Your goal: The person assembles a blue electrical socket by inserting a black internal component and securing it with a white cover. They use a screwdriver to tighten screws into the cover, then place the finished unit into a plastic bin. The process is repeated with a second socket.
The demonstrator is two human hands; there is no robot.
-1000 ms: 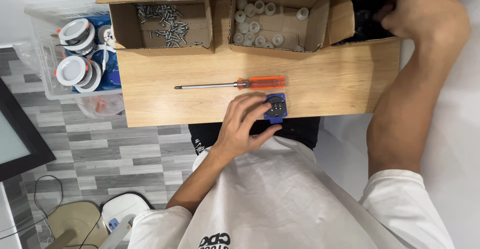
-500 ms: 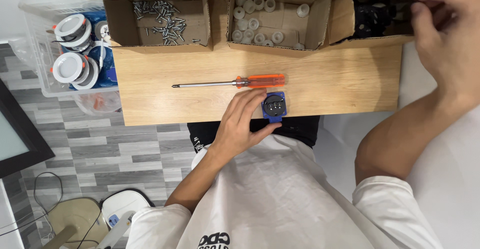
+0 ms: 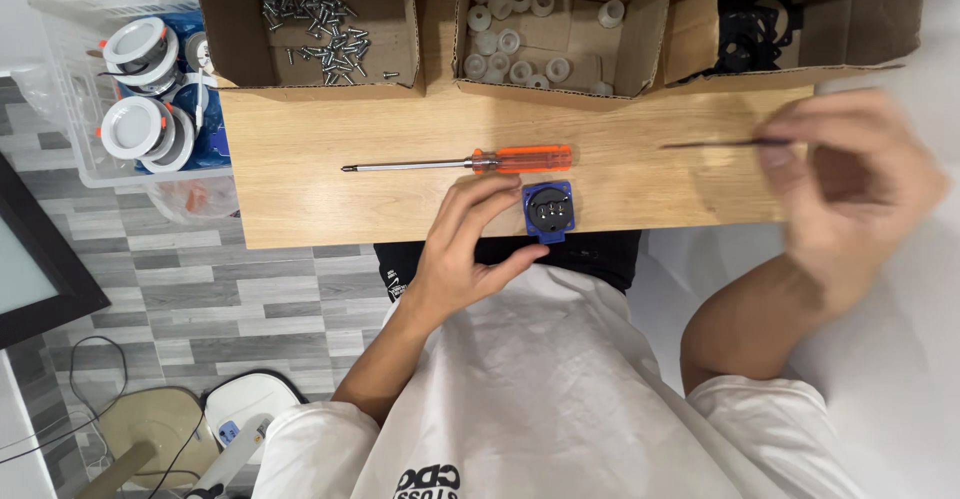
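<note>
- The small blue square plastic socket part (image 3: 548, 211) is steadied at the near edge of the wooden table (image 3: 300, 189) by the loosely curled left hand (image 3: 462, 249).
- A thin flat black piece (image 3: 715, 144) is pinched in the blurred right hand (image 3: 850, 184), at three o'clock from the orange-handled screwdriver (image 3: 460, 163).

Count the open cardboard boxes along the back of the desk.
3: the left box holds screws, the middle box white caps, the right box black parts.

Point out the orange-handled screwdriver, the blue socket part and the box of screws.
orange-handled screwdriver (image 3: 520, 159), head view, on the orange handle.
blue socket part (image 3: 549, 210), head view, on its dark round face.
box of screws (image 3: 238, 39), head view, on bare cardboard floor left of the screws.
</note>
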